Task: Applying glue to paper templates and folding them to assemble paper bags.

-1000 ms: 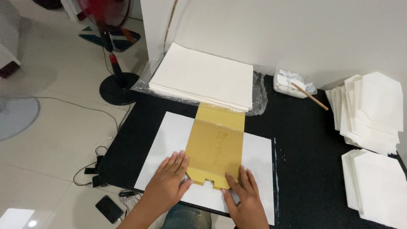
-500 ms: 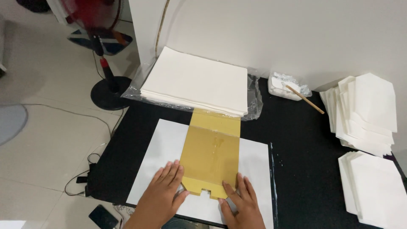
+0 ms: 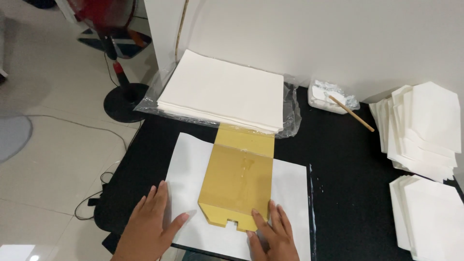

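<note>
A white paper sheet (image 3: 188, 169) lies flat on the black table (image 3: 338, 164). On its middle rests a gold cardboard template (image 3: 239, 181) with a notched near end. My left hand (image 3: 147, 224) lies flat, fingers spread, on the sheet's left part just beside the template. My right hand (image 3: 273, 234) presses flat at the template's near right corner, fingertips touching the gold edge. Neither hand grips anything.
A thick stack of white sheets (image 3: 222, 92) sits on clear plastic behind the template. A small white tub (image 3: 328, 96) with a wooden stick (image 3: 353, 113) stands at the back. Folded white pieces (image 3: 425, 125) pile at the right, more (image 3: 430, 217) nearer. A fan base (image 3: 121, 101) is on the floor left.
My left hand has slid left off the gold template onto the white sheet. The right hand stays at the template's near right corner. The camera view has shifted slightly.
</note>
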